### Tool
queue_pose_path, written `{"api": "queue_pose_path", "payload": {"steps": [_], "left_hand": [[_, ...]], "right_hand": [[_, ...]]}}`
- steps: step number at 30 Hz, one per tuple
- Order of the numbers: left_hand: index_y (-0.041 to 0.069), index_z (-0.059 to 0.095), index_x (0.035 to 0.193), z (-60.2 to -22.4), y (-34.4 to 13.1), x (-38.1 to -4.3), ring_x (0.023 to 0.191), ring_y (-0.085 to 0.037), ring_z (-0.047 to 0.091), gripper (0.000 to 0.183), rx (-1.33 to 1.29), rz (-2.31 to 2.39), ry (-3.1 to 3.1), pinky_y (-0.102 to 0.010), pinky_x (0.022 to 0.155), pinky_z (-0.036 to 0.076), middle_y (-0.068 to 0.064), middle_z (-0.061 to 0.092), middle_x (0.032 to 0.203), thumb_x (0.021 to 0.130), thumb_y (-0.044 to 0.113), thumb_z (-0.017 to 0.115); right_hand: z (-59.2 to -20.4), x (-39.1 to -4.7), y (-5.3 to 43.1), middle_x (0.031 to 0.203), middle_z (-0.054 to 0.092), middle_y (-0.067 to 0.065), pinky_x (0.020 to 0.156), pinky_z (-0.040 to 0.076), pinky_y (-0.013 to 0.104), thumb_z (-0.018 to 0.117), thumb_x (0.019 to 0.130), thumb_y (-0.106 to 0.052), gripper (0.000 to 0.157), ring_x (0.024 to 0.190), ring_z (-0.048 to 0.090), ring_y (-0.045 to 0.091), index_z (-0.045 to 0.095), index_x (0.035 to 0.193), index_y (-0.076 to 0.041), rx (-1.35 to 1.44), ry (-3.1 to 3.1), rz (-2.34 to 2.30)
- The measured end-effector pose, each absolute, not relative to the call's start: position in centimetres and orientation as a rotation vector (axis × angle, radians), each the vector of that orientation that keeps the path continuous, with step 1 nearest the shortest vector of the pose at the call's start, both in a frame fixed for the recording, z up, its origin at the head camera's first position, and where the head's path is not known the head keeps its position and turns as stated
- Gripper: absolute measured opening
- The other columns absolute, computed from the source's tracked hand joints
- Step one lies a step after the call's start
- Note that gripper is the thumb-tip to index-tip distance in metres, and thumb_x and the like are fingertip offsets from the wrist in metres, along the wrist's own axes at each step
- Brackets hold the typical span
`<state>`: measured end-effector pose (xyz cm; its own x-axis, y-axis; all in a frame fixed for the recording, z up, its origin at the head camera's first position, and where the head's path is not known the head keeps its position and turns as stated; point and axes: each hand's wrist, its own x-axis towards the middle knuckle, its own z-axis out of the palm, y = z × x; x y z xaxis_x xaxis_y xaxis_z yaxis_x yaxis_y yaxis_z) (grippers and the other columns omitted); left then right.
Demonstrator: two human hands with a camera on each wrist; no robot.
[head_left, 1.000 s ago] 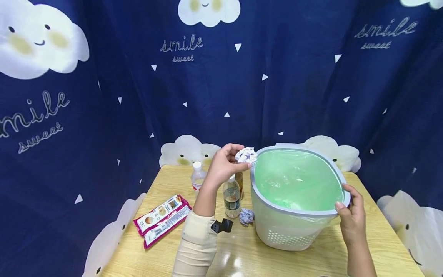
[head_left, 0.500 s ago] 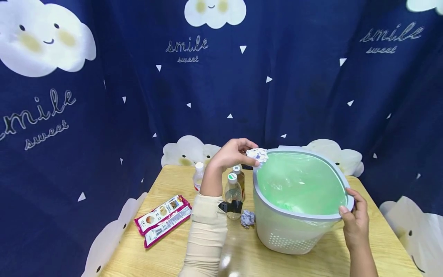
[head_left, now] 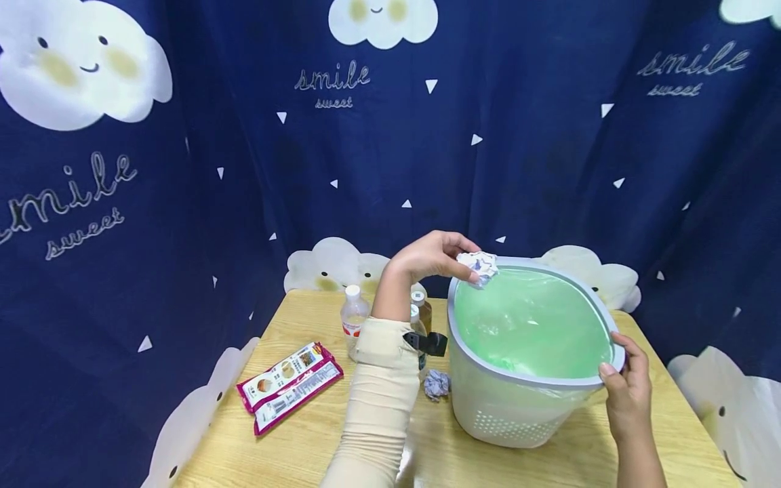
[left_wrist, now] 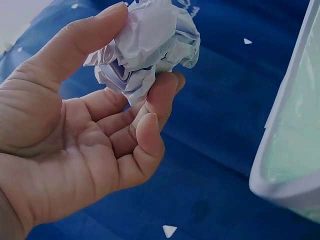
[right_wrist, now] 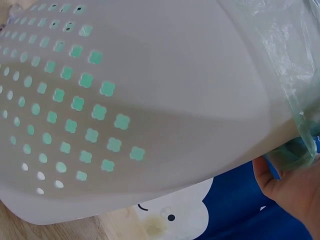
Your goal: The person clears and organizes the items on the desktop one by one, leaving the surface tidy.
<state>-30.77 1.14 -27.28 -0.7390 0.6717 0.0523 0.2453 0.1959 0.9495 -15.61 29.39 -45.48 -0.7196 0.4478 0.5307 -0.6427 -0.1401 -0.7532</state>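
A crumpled ball of white paper (head_left: 479,266) is pinched between the thumb and fingers of my left hand (head_left: 430,259), beside the far left rim of the trash bin (head_left: 509,413). The left wrist view shows the paper ball (left_wrist: 155,42) between thumb and fingertips, with the bin rim (left_wrist: 285,187) apart at the right. My right hand (head_left: 631,386) grips the bin's right rim, thumb on the near side. A translucent green bag (head_left: 537,318) lines the bin. In the right wrist view, part of that hand (right_wrist: 295,192) shows below the bag's overhanging edge (right_wrist: 280,45).
A second crumpled paper ball (head_left: 436,384) lies left of the bin. Behind my left forearm stand a white-capped bottle (head_left: 354,315) and a brown bottle (head_left: 422,312), plus a partly hidden clear bottle (head_left: 415,317). A purple-edged snack packet (head_left: 289,386) lies on the wooden table (head_left: 244,461).
My left hand has carried the paper ball rightward and slightly up, to the bin's far left rim. The right hand keeps its grip; the whole view has shifted a little.
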Motion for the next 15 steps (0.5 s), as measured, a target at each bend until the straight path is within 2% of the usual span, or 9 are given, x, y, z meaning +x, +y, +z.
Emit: {"api": "queue_pose_path", "payload": {"steps": [4,10,15], "left_hand": [[0.003,0.065,0.105,-27.5,2.2,-31.3,0.078,-0.016,0.059,0.038,0.844,1.55,2.036,-0.032,0.073,0.049,-0.008,0.066,0.089,0.069,-0.004,0.078],[0.004,0.065,0.107,-27.4,3.9,-31.4,0.078,-0.018,0.059,0.038,0.834,1.536,1.955,-0.029,0.066,0.047,-0.009,0.066,0.092,0.071,-0.003,0.077],[0.006,0.067,0.107,-27.1,5.1,-31.5,0.083,-0.018,0.059,0.038,0.803,1.541,1.919,-0.031,0.072,0.048,-0.006,0.066,0.096,0.071,-0.002,0.077]], "right_hand": [[-45.7,-15.6,29.4,0.109,0.051,0.013,0.074,0.044,0.014,0.04,0.078,0.01,0.05,0.093,0.049,0.017,0.047,0.127,0.001,0.235,-1.406,1.929],[-45.9,-15.6,29.5,0.11,0.051,0.013,0.074,0.044,0.014,0.04,0.077,0.01,0.051,0.093,0.049,0.017,0.048,0.127,0.001,0.249,-1.388,1.925],[-45.7,-15.7,29.6,0.11,0.051,0.013,0.077,0.044,0.014,0.042,0.077,0.011,0.052,0.094,0.049,0.017,0.047,0.127,0.002,0.27,-1.377,1.939]]}}
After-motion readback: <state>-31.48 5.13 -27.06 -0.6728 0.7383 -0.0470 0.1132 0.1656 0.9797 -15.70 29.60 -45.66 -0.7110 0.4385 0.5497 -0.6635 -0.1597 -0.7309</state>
